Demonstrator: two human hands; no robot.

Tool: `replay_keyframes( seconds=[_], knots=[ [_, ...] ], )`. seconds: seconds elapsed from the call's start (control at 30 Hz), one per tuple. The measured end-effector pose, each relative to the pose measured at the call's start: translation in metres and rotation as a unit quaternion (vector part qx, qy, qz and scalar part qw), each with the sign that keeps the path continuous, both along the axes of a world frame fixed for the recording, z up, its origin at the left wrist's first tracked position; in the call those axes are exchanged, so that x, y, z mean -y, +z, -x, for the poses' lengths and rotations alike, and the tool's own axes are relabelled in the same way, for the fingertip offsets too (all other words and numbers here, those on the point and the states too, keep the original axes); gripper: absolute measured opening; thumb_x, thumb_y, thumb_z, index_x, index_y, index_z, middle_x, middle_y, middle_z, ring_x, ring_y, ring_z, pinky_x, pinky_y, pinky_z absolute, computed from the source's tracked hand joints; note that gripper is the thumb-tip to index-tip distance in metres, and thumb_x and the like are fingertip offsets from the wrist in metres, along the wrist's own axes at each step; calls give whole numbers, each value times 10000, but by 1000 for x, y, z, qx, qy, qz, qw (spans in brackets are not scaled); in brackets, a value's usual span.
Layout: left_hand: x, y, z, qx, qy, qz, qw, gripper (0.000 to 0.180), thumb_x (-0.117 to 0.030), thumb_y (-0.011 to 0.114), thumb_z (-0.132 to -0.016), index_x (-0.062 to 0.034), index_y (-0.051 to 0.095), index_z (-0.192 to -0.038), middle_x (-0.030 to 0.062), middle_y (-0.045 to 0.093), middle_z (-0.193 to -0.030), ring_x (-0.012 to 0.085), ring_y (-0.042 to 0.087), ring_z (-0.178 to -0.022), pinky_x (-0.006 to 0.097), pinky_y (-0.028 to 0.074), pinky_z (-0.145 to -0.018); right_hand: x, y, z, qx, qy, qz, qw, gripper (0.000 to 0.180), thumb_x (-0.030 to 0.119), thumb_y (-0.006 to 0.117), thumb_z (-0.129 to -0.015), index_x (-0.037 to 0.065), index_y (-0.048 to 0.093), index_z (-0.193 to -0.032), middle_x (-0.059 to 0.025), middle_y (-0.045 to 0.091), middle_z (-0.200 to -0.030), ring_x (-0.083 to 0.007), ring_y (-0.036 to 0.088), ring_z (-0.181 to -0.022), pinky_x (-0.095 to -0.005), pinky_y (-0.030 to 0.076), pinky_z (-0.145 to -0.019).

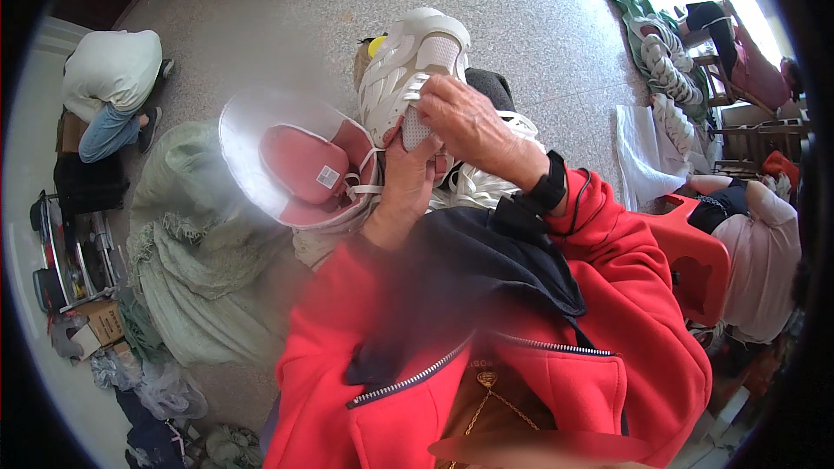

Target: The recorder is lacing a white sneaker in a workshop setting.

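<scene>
I hold a white sneaker (pixel 415 61) upright in front of me, toe pointing away. My left hand (pixel 407 187) grips it from below at the heel. My right hand (pixel 473 126) rests on its side near the tongue, fingers pinched on the upper by the white laces (pixel 369 169). A second sneaker (pixel 300 165) with a pink lining and a small white label lies on its side to the left, against my left wrist. My sleeves are red, and a black watch (pixel 547 191) is on my right wrist.
Pale green sacks (pixel 187 243) are piled at my left. A person in white (pixel 113 78) crouches at far left. A red plastic stool (pixel 695 252) and another seated person (pixel 764 252) are at right, with white bundles (pixel 665 61) beyond. Boxes and clutter lie lower left.
</scene>
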State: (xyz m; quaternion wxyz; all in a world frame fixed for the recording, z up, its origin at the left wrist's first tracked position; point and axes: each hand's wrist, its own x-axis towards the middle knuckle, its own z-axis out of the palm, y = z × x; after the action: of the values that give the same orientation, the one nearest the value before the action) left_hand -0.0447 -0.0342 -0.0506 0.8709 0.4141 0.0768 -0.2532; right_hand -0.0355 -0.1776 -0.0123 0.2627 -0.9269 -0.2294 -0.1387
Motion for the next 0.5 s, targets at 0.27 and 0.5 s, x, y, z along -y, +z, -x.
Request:
replay_keyframes(
  seconds=[0.27, 0.5],
  knots=[
    [-53, -7, 0, 449, -81, -294, 840, 227, -136, 611, -879, -8, 537, -1052, 116, 574, -833, 278, 623, -692, 417, 469, -589, -37, 17, 43, 80, 108, -189, 973, 263, 4, 614, -721, 27, 561, -977, -115, 559, -965, -295, 609, -867, -384, 510, -719],
    [-45, 43, -6, 604, -100, -519, 597, 150, -122, 634, -866, -2, 551, -901, 94, 524, -760, 243, 548, -639, 365, 461, -594, -36, 28, 52, 83, 150, -226, 959, 294, -21, 623, -733, 20, 583, -1022, -115, 577, -1016, -292, 614, -905, -382, 510, -769]
  ],
)
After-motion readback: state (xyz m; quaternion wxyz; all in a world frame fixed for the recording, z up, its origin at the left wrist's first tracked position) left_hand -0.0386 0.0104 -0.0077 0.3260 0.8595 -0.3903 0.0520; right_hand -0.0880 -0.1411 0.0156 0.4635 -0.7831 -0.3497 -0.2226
